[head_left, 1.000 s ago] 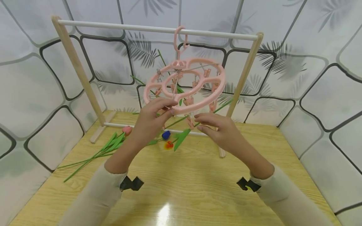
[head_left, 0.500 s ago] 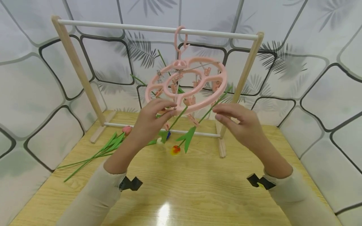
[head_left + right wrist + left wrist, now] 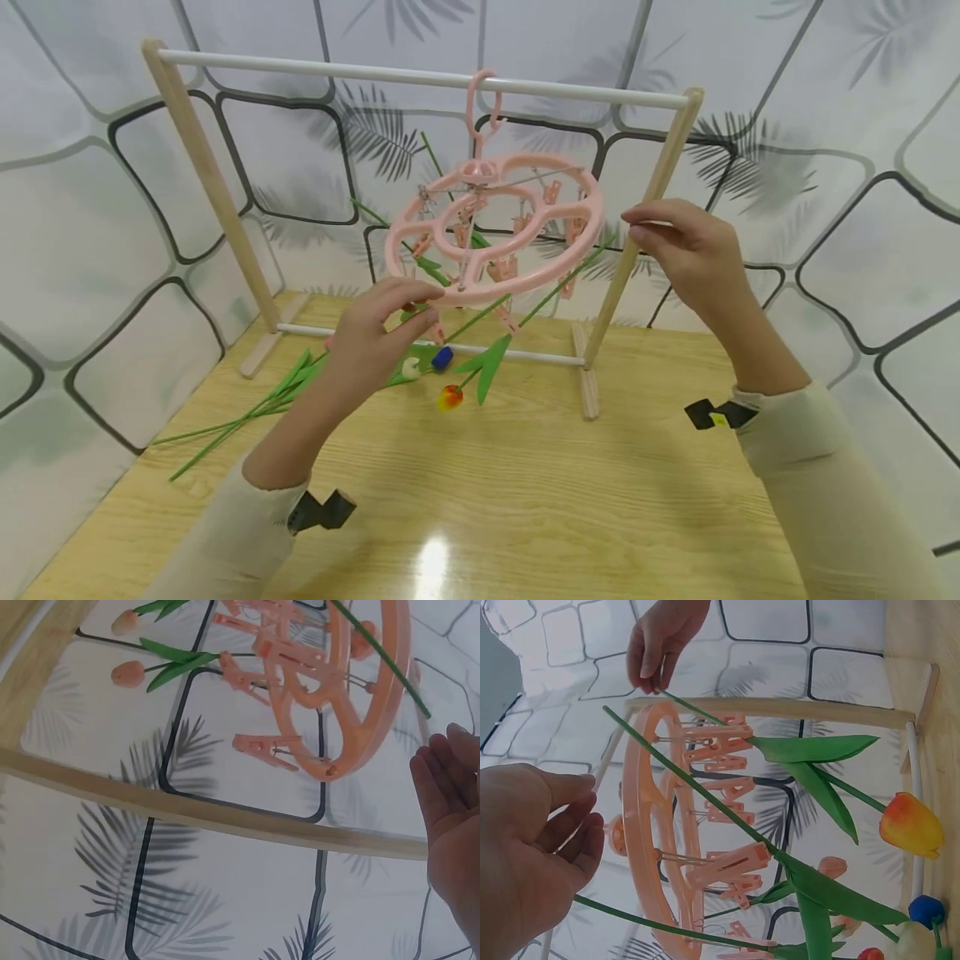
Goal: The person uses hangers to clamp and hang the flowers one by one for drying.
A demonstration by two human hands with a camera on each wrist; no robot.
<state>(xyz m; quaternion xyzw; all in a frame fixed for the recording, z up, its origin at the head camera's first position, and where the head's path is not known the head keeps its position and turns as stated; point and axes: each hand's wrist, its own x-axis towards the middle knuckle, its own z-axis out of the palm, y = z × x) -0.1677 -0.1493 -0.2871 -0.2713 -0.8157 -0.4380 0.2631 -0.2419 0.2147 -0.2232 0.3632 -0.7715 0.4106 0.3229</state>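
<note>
A pink round clip hanger (image 3: 577,250) hangs by its hook from a white rail, with small pink clothespins (image 3: 731,864) dangling below its ring. Artificial tulips are clipped on it by their stems, heads down; a red-yellow tulip (image 3: 450,398), a blue tulip (image 3: 442,359) and a white tulip (image 3: 410,368) show low in front. My left hand (image 3: 378,329) is at the hanger's front rim, fingers loosely bent and holding nothing in the left wrist view. My right hand (image 3: 690,250) is raised right of the ring, beside a green stem's end (image 3: 420,705), holding nothing.
The rail (image 3: 315,68) rests on wooden uprights (image 3: 645,225) with feet on the wooden table (image 3: 525,500). Several loose tulips with green stems (image 3: 255,412) lie at the left. A patterned wall covering (image 3: 847,242) surrounds the table.
My right hand has moved away from the clipped tulip, right and upward. My left hand has shifted slightly left and down from the rim. The hanging tulips have swung a little.
</note>
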